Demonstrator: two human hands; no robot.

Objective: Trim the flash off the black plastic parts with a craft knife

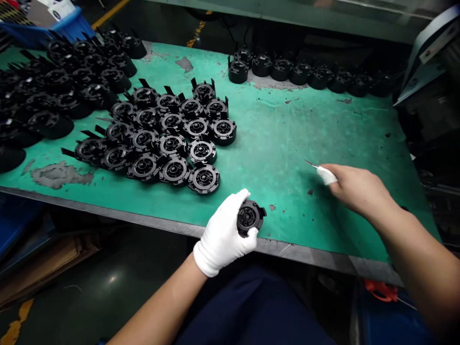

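In the head view, the left hand (225,232), in a white glove, is closed around a black part (247,217), its thumb and fingers curled on the rim. The part is at the near edge of the tabletop (273,139), ringed face up, with a tab jutting out on its right side; whether it touches the surface is hard to tell.

The right hand (359,189), mostly bare, is closed on a thin metal tool (312,164) whose tip points left, well apart from the part. Something white (327,176) covers the area at its fingertips; whether it is a finger cover or a wrapped handle cannot be made out.

Left of centre, a cluster (172,143) of similar parts sits in slanting rows, many with upright tabs. Farther left is a darker, taller group (50,122), and a single row (282,69) lines the back edge. A blue crate (68,26) stands behind the far left corner. Cardboard (53,258) lies below the tabletop at lower left.
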